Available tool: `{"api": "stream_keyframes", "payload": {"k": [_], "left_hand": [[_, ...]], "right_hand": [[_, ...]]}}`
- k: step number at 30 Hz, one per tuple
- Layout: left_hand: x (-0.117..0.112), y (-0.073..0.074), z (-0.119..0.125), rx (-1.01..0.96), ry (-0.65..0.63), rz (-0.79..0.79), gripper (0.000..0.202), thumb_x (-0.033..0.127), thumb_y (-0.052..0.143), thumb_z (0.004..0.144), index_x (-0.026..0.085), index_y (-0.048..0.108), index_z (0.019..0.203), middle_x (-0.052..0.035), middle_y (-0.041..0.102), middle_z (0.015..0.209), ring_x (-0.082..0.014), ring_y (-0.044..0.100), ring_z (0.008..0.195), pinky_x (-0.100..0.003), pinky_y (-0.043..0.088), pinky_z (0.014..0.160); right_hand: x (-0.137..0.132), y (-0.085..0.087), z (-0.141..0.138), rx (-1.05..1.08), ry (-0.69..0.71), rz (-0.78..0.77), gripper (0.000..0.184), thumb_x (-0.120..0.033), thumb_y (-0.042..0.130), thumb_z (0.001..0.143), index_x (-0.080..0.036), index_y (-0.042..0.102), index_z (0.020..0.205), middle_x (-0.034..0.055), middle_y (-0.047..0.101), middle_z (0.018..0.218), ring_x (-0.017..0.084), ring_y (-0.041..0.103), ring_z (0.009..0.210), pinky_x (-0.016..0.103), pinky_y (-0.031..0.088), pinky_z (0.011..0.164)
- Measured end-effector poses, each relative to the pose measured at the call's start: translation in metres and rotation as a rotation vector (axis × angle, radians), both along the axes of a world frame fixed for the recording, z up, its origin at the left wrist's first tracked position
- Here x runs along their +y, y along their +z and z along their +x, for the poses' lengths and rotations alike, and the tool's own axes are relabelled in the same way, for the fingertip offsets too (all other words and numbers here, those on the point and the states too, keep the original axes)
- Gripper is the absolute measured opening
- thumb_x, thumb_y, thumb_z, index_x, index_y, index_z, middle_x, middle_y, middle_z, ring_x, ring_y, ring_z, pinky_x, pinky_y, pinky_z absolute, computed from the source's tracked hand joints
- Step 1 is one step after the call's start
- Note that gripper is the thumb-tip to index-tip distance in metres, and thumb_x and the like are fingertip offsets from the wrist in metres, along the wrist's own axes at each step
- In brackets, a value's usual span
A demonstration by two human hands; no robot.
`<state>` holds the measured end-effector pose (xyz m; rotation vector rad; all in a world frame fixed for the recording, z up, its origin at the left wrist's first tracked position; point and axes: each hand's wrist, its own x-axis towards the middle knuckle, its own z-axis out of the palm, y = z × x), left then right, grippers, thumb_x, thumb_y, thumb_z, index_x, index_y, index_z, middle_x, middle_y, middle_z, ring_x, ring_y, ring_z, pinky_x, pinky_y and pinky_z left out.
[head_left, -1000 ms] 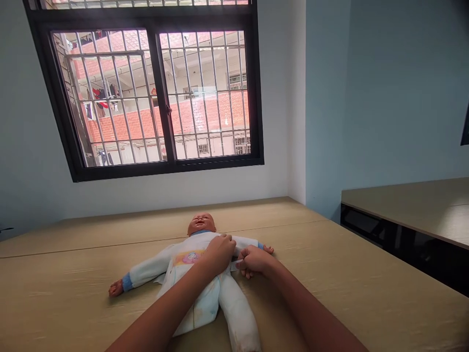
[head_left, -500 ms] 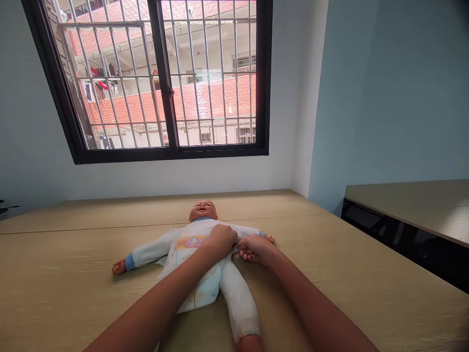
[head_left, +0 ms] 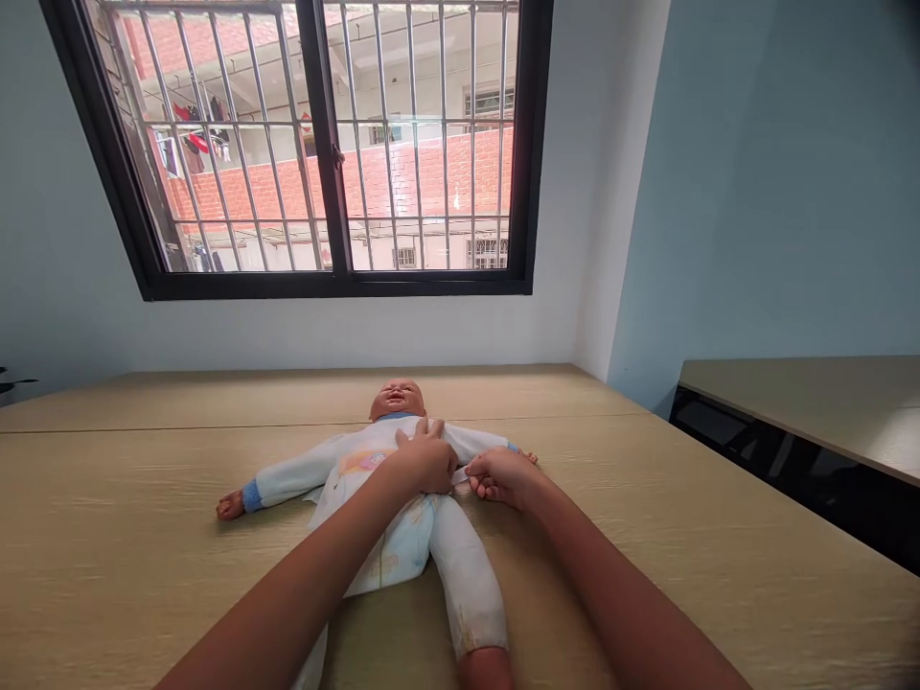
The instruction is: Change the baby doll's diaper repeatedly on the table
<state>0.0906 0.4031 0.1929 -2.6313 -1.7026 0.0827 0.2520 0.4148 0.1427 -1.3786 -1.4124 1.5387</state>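
A baby doll (head_left: 396, 398) lies on its back on the wooden table (head_left: 144, 565), arms spread, dressed in a white garment (head_left: 467, 575) with blue cuffs. My left hand (head_left: 424, 460) lies on the doll's torso, fingers curled into the cloth at its waist. My right hand (head_left: 503, 476) sits just beside it at the doll's side and pinches a small white strip of the garment (head_left: 461, 472) between thumb and fingers. The two hands nearly touch. One bare doll foot shows at the bottom edge.
A black-framed barred window (head_left: 323, 144) fills the wall behind the table. At the right a lower wooden counter with a dark front (head_left: 812, 402) stands apart from the table. Pale blue walls close the corner.
The view has tipped downward a little. My left hand has slid slightly up the doll's torso, while my right hand keeps its pinch on the white strip.
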Motion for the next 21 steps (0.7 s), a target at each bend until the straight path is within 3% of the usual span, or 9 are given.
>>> {"api": "stream_keyframes", "payload": {"k": [3, 13, 21], "left_hand": [[0.001, 0.002, 0.0, 0.0, 0.039, -0.029, 0.019, 0.025, 0.066, 0.066, 0.028, 0.075, 0.082, -0.0113, 0.043, 0.13, -0.0427, 0.028, 0.128, -0.068, 0.038, 0.088], [0.002, 0.003, -0.003, 0.007, 0.078, -0.043, 0.025, 0.025, 0.067, 0.065, 0.025, 0.075, 0.089, -0.0136, 0.044, 0.132, -0.0446, 0.028, 0.131, -0.063, 0.041, 0.091], [0.003, 0.003, -0.005, 0.0, 0.022, -0.038, 0.033, 0.03, 0.067, 0.069, 0.02, 0.071, 0.101, -0.0153, 0.048, 0.125, -0.0423, 0.034, 0.127, -0.06, 0.042, 0.092]], "right_hand": [[0.002, 0.0, 0.001, 0.059, 0.058, -0.056, 0.013, -0.009, 0.054, 0.081, -0.013, 0.054, 0.068, 0.0012, 0.058, 0.056, 0.006, 0.05, 0.044, 0.012, 0.038, 0.041], [0.009, -0.008, 0.002, 0.147, 0.111, -0.061, 0.014, -0.011, 0.057, 0.079, -0.014, 0.053, 0.066, 0.0023, 0.058, 0.055, 0.007, 0.05, 0.043, 0.014, 0.036, 0.04], [0.007, -0.013, -0.036, 0.153, 0.079, 0.075, 0.019, -0.013, 0.047, 0.08, -0.018, 0.05, 0.061, 0.0017, 0.051, 0.058, 0.007, 0.044, 0.047, 0.018, 0.032, 0.042]]}}
